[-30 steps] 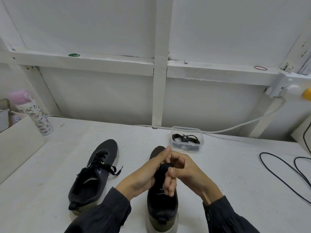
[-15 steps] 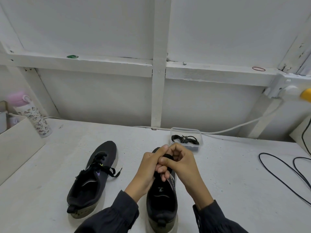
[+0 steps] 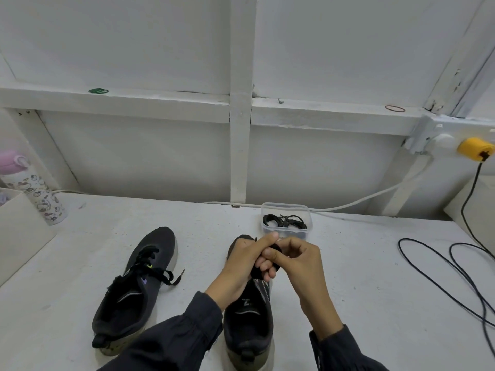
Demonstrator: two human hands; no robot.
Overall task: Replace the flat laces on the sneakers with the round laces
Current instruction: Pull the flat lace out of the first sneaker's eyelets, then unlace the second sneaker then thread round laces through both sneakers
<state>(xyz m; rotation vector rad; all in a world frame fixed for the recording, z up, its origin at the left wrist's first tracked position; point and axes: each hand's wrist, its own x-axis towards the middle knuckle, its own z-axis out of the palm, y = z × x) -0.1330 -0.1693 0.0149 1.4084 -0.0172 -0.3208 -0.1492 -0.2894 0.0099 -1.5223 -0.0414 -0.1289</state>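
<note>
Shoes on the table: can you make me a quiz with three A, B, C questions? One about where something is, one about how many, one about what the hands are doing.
1. Where is the clear box of black laces?
A. On the table, beyond the right sneaker's toe.
B. Inside a sneaker.
C. On the wall ledge.

2. How many sneakers are on the table?
A. One.
B. Two.
C. Four.

3. What are the hands doing?
A. Lying flat on the table.
B. Holding the bottle.
C. Both gripping a black bundle above the right sneaker.

Answers: 1 A, the box stands past that toe. 2 B, a left sneaker sits beside the right one. 3 C, left hand and right hand curl round the bundle.
</note>
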